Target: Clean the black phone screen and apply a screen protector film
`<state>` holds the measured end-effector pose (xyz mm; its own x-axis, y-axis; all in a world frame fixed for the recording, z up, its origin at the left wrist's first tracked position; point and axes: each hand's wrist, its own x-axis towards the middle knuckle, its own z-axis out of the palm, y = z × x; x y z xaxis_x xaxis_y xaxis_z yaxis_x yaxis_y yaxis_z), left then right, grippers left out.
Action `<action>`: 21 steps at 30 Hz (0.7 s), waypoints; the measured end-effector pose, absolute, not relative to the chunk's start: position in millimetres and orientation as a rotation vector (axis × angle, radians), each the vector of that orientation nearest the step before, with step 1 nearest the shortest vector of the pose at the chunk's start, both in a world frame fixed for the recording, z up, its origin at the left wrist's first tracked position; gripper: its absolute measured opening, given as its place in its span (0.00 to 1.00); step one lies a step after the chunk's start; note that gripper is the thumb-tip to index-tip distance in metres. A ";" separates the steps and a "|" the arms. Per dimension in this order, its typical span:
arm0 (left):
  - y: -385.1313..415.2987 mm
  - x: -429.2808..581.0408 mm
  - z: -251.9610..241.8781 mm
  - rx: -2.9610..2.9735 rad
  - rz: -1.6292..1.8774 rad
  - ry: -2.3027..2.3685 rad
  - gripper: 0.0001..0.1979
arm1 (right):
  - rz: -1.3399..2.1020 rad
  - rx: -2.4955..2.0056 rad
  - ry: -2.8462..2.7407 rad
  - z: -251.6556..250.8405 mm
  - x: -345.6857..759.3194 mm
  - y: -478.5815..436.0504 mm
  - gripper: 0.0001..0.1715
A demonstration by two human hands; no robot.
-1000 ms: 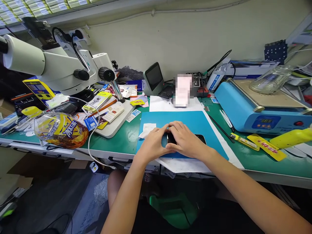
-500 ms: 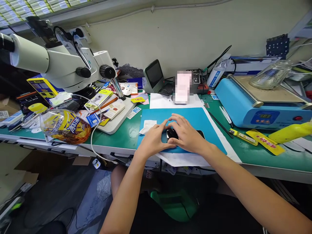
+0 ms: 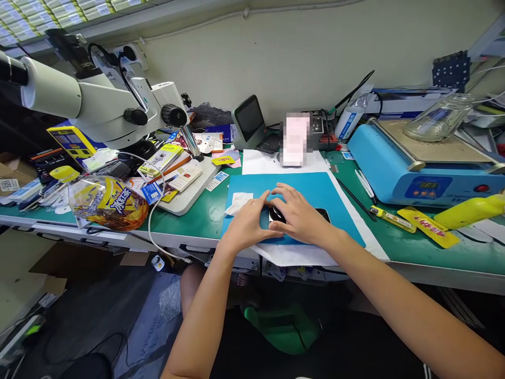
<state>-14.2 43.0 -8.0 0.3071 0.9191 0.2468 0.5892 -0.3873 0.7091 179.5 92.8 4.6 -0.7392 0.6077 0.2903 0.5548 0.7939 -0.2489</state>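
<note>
A black, glossy smartphone [image 3: 324,214] lies flat on a blue mat [image 3: 252,181], mostly covered by my hands. My left hand [image 3: 248,222] curls round its left end, thumb along the near side and fingers along the far side. Over the middle of the phone is my right hand [image 3: 302,217], its fingers bent over the far edge and its thumb at the near edge. The fingertips of both hands nearly meet at the left end. A folded white tissue [image 3: 239,202] lies on the mat beside my left hand.
Left stand a microscope [image 3: 106,108] and a bottle of tea [image 3: 110,202]. A pixelated pink-white object [image 3: 295,139] stands behind the mat, near a small screen [image 3: 250,118]. At right are a blue heating machine [image 3: 394,168], a glass jar [image 3: 440,118] and a yellow tube [image 3: 469,211].
The view has shifted very slightly. Both hands stay round the phone in almost the same pose, with only a small shift of the fingers.
</note>
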 end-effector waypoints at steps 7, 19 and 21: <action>43.3 -15.7 -8.7 2.109 0.898 1.316 0.51 | 0.200 -0.910 -2.657 3.4 178.0 93.0 0.52; 42.8 -16.0 -4.2 2.093 0.883 1.317 0.49 | 0.198 -0.904 -2.649 2.6 177.6 93.2 0.56; 42.4 -16.3 -3.8 2.081 0.898 1.291 0.46 | 0.185 -0.893 -2.631 3.1 178.4 92.8 0.55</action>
